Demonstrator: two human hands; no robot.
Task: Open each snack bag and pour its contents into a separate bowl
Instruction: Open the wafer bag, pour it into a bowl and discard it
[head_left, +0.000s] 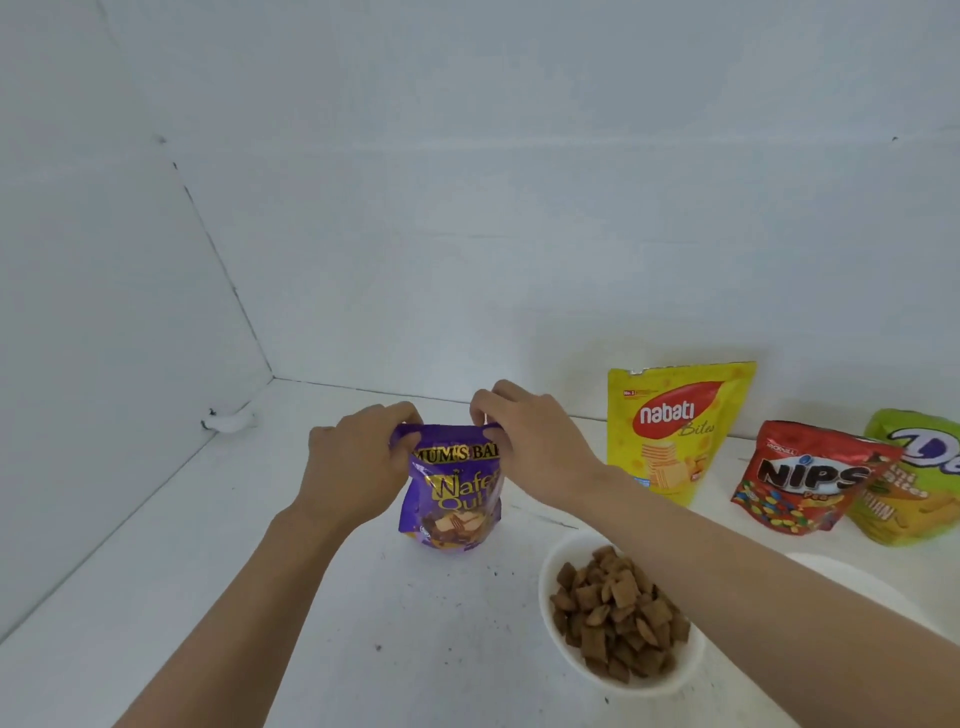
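Observation:
A purple wafer snack bag (451, 499) stands upright on the white table. My left hand (358, 457) pinches its top left corner and my right hand (524, 431) pinches its top right corner. A white bowl (558, 639) in front of the bag at the right holds several brown pillow-shaped snacks (618, 618). My right forearm crosses above that bowl. A second white bowl (852, 582) lies behind my right arm, its inside hidden. A yellow Nabati bag (680, 431), a red Nips bag (805, 478) and a green bag (919, 483) stand along the back wall at the right.
White walls close the table (260, 597) at the back and on the left, meeting in a corner at the far left. A small white object (228, 418) lies at the left wall's foot. Dark crumbs dot the table surface.

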